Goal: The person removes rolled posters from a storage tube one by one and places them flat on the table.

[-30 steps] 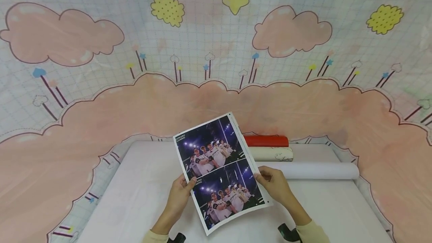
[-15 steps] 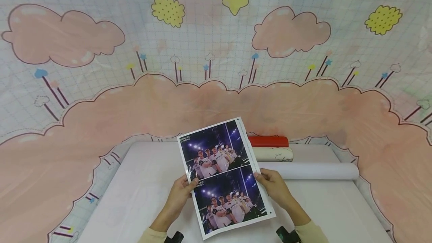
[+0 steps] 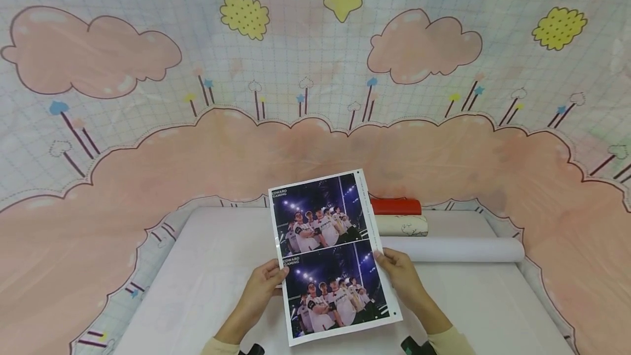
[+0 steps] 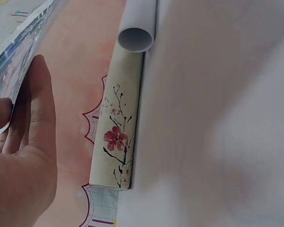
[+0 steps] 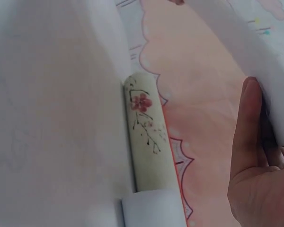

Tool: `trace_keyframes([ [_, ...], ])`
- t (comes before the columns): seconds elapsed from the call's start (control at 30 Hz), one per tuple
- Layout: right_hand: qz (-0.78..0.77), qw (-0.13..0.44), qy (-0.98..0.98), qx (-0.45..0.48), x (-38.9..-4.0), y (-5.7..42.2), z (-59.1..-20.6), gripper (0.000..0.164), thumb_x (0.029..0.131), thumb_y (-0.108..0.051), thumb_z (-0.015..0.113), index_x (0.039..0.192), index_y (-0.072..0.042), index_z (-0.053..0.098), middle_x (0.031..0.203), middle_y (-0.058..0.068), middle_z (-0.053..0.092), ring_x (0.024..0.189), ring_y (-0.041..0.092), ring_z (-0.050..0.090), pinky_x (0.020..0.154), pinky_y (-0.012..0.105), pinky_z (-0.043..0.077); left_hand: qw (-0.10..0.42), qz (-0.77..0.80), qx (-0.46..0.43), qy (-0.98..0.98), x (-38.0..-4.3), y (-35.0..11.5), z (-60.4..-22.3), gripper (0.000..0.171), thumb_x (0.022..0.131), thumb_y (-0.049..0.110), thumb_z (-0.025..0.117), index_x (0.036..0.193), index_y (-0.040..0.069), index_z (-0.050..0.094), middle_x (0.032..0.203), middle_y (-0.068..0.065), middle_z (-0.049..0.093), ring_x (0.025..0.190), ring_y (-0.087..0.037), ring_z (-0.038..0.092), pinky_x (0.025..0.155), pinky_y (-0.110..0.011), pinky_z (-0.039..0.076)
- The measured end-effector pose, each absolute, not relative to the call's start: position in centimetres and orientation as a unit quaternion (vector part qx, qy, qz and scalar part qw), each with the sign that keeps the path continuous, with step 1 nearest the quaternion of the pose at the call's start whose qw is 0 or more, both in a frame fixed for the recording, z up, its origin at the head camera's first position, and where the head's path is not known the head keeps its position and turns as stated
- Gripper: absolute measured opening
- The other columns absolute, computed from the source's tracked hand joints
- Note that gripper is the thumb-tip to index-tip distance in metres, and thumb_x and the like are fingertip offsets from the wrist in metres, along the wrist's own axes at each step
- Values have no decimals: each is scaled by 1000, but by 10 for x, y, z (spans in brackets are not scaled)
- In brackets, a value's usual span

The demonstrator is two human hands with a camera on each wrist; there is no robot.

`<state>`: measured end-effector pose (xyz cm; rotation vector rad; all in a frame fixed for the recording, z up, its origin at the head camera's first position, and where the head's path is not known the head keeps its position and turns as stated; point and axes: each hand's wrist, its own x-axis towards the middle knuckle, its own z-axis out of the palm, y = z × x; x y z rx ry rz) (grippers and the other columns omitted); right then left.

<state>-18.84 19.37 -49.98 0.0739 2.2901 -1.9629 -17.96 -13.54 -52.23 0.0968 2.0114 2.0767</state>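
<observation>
A white-bordered sheet (image 3: 327, 292) with two matching group photos, one above the other, is held up tilted over the table in the head view. Its left edge is pinched by my left hand (image 3: 260, 292), thumb in front and fingers behind. On the right edge my right hand (image 3: 405, 278) pinches it the same way. The left wrist view shows the sheet (image 4: 20, 59) almost edge-on between thumb and fingers. From the right wrist, only the plain back of the sheet (image 5: 262, 52) shows above the hand (image 5: 255, 184).
Behind the sheet, on the white table (image 3: 197, 273), lie a red roll or box (image 3: 396, 206), a cream tube or box with a plum-blossom print (image 4: 114, 137), and a hollow white roll (image 3: 468, 249). A pink cloud-patterned cloth (image 3: 246, 152) hangs behind and around the table.
The sheet has shifted slightly right and turned more upright. Both hands keep hold of its edges, and the left thumb sits nearer the edge than before.
</observation>
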Motion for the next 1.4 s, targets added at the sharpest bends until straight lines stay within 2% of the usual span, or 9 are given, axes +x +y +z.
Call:
trace_keyframes([
  [0.27,-696,104,711,0,-187,195,-505,53,104,-35,44,137,7,48,103,9,72,86,16,71,74,30,59,139,727,36,671,-182,-140,-526,50,100,28,55,133,-10,47,106,-8,74,88,-16,72,77,-32,59],
  [0.5,-705,95,703,9,-189,195,-510,48,105,-31,43,130,9,51,97,6,71,84,15,70,73,30,59,149,723,40,674,-183,-141,-526,54,101,32,54,135,-9,47,105,-6,75,89,-16,72,77,-32,59],
  [0.7,-709,99,697,28,-189,195,-516,48,104,-30,44,132,9,51,103,7,71,91,16,69,78,29,58,157,720,41,675,-183,-142,-526,54,103,32,50,135,-10,47,104,-6,74,90,-17,71,78,-32,59],
  [0.9,-684,99,722,29,-188,191,-521,44,101,-32,52,124,6,58,100,7,71,89,16,67,76,29,57,140,699,20,701,-182,-153,-529,44,98,31,59,120,-8,58,99,-7,74,88,-19,69,75,-36,59],
  [1.03,-671,108,734,6,-189,183,-525,43,101,-32,54,122,5,60,98,5,72,86,15,67,74,29,57,133,686,0,715,-182,-165,-532,40,96,28,62,114,-7,59,95,-5,74,85,-18,69,71,-34,59],
  [1.23,-663,122,738,-24,-193,167,-530,38,99,-27,57,118,7,61,92,4,73,81,13,67,69,29,57,104,662,-37,741,-184,-181,-532,36,96,24,62,114,-7,59,93,-8,74,82,-19,68,68,-34,59],
  [1.4,-671,136,727,-47,-195,151,-534,37,99,-24,58,115,9,61,92,6,73,80,14,66,67,29,57,81,644,-61,758,-184,-195,-533,32,98,19,58,117,-7,59,99,-12,74,85,-19,69,69,-33,59],
])
